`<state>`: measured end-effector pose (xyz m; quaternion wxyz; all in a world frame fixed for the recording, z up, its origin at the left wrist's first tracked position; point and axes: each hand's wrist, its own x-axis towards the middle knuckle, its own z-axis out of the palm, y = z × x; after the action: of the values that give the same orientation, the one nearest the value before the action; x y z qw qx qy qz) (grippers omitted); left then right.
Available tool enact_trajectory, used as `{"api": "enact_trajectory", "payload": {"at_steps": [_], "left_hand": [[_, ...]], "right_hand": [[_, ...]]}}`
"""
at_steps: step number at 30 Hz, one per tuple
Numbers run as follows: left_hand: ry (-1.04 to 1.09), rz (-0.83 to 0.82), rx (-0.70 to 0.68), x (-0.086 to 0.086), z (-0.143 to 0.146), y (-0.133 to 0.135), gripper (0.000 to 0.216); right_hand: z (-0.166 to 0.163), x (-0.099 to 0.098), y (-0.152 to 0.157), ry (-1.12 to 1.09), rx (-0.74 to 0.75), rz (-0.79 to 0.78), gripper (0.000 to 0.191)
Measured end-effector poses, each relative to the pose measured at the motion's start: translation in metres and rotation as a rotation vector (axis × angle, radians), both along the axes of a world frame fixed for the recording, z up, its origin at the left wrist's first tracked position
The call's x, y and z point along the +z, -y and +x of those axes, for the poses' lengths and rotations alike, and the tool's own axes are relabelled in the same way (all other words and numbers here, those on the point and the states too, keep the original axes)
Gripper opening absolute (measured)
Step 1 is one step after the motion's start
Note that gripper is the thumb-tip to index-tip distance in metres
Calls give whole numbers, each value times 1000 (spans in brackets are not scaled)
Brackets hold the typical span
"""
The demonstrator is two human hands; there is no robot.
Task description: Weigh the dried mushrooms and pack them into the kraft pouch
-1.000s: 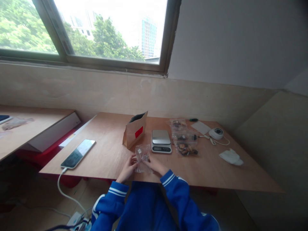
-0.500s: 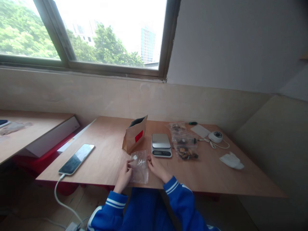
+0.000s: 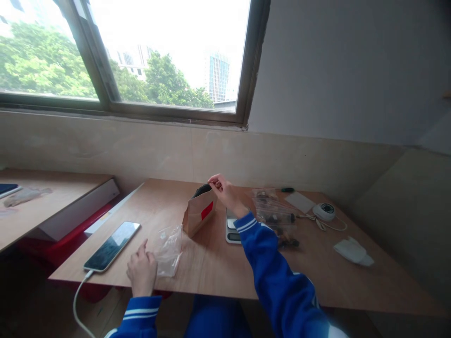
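Well, I pinch the top corner of the upright brown paper bag (image 3: pixel 197 216) between the thumb and fingers of my right hand (image 3: pixel 225 190), its dark mouth gaping beside my fingertips and its red label facing me. My left hand (image 3: pixel 142 270) is loosely spread by the clear plastic bag (image 3: pixel 169 251), which lies flat near the table's front edge; whether they touch I cannot tell. My right sleeve (image 3: pixel 273 263) partly covers the scale (image 3: pixel 232 236), just beside the paper bag.
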<state>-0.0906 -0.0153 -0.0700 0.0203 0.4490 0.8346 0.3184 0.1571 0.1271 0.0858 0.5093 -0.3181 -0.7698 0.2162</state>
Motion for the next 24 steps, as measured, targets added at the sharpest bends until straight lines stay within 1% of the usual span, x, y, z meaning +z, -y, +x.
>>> {"api": "enact_trajectory", "payload": {"at_steps": [1, 2, 3, 5, 6, 7, 8, 10, 11, 13, 16, 18, 20, 22, 24], "left_hand": [[-75, 29, 29, 2, 2, -3, 48], [-132, 62, 7, 3, 4, -6, 50], [-169, 90, -75, 2, 6, -9, 50], [-205, 90, -337, -7, 10, -13, 49], [-209, 48, -460, -13, 11, -15, 48], [-213, -21, -531, -20, 12, -16, 47], [-218, -99, -566, -27, 13, -17, 47], [-218, -227, -589, -40, 14, -18, 48], [-220, -264, -593, -45, 15, -18, 48], [-232, -292, -591, -51, 15, -19, 49], [-251, -312, -578, -52, 15, -23, 50], [-252, -339, -564, -51, 14, -29, 50], [-254, -347, -538, -52, 14, -37, 51], [-260, -335, -499, -52, 15, -47, 50], [-260, -323, -464, -53, 16, -56, 51]], "right_hand": [[-2, -1, -3, 21, 26, 3, 11], [-4, -2, -4, 43, 60, 3, 11], [-5, -3, -5, 67, 100, -3, 12], [-4, -5, -6, 119, 175, -34, 13], [-3, -6, -6, 140, 198, -53, 14], [-1, -6, -6, 157, 208, -69, 15], [1, -6, -5, 168, 207, -77, 16], [5, -5, -4, 178, 185, -68, 22], [7, -4, -4, 177, 168, -57, 25], [9, -4, -5, 159, 128, -47, 32], [7, -6, -8, 91, 72, -51, 40], [3, -9, -11, 21, 48, -49, 35], [-1, -10, -13, -39, 45, -48, 23], [-4, -9, -13, -70, 74, -63, 12], [-6, -7, -14, -96, 145, -100, 9]]}}
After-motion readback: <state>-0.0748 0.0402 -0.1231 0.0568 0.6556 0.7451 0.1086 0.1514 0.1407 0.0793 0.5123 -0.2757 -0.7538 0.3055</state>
